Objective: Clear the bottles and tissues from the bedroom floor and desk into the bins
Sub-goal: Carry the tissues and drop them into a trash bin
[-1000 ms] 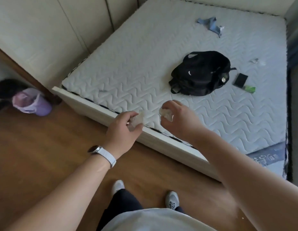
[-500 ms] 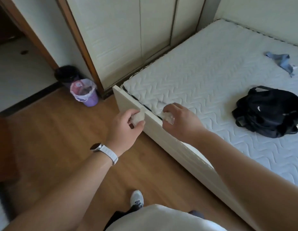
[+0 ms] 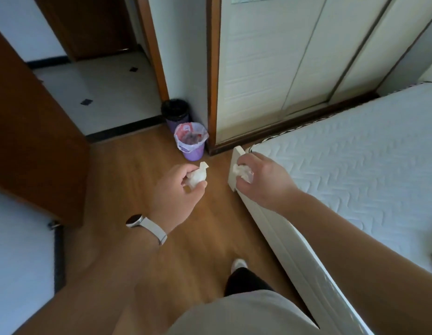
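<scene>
**A:** Both arms are out over the wooden floor (image 3: 128,180). The left hand (image 3: 176,189), with a watch (image 3: 147,227) on its wrist, has fingers and thumb curled round a crumpled tissue (image 3: 198,176), one white corner poking out.

**B:** The right hand (image 3: 260,180) grips a second tissue (image 3: 242,171), held in front of the bed frame (image 3: 277,235) corner, with the mattress (image 3: 355,170) alongside.

**A:** Ahead, the lilac bin (image 3: 194,153) with its pale liner stands by the wardrobe (image 3: 270,68) edge, apart from both hands.

**B:** The black-lined bin (image 3: 172,124) sits just behind it. Whether they're touching, I can't tell.
</scene>
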`<control>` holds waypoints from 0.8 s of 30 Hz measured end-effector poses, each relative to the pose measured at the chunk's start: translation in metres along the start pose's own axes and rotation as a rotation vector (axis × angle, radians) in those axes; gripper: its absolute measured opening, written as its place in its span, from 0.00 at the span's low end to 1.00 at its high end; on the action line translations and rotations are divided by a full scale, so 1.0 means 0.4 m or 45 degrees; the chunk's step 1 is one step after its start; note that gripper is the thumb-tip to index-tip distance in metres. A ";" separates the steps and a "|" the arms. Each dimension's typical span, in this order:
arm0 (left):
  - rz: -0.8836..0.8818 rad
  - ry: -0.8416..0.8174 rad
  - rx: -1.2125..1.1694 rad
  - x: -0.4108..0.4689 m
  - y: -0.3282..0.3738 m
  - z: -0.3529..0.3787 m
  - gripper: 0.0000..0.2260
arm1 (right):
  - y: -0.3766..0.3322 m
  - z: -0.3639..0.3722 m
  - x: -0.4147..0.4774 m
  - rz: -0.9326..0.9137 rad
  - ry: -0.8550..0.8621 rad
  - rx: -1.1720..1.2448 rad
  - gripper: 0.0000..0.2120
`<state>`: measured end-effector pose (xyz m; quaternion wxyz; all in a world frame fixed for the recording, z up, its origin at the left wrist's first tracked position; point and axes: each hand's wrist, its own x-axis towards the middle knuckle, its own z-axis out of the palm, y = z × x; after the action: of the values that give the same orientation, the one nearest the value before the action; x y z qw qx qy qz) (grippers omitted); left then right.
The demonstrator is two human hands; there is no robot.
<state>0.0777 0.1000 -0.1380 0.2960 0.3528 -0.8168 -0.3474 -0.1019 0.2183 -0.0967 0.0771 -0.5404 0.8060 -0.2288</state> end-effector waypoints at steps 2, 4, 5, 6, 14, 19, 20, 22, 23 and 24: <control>-0.021 0.026 0.049 0.040 -0.036 -0.029 0.11 | 0.002 0.022 0.073 -0.019 -0.052 -0.025 0.16; -0.055 0.061 0.117 0.094 -0.071 -0.051 0.12 | 0.012 0.042 0.161 -0.065 -0.068 -0.023 0.16; -0.076 0.081 0.143 0.126 -0.090 -0.059 0.12 | 0.018 0.053 0.210 -0.092 -0.068 -0.017 0.15; -0.098 0.101 0.158 0.163 -0.107 -0.064 0.13 | 0.026 0.066 0.263 -0.109 -0.076 -0.014 0.15; -0.261 0.088 0.195 0.508 -0.181 -0.052 0.13 | 0.080 0.125 0.670 -0.137 -0.256 0.074 0.16; -0.231 0.061 0.273 0.707 -0.221 -0.061 0.14 | 0.126 0.135 0.891 -0.170 -0.302 0.122 0.19; -0.232 0.082 0.285 0.739 -0.230 -0.064 0.15 | 0.126 0.139 0.930 -0.175 -0.294 0.130 0.19; -0.255 0.117 0.289 0.789 -0.250 -0.069 0.14 | 0.117 0.153 0.996 -0.177 -0.277 0.156 0.18; -0.271 0.117 0.287 0.808 -0.259 -0.073 0.14 | 0.107 0.163 1.021 -0.172 -0.283 0.169 0.18; -0.280 0.108 0.289 0.825 -0.272 -0.079 0.14 | 0.098 0.178 1.044 -0.170 -0.295 0.176 0.18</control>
<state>-0.0489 -0.2250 -0.1253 0.2486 0.4856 -0.7941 -0.2680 -0.2770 -0.1684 -0.1262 0.1911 -0.6089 0.7364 -0.2245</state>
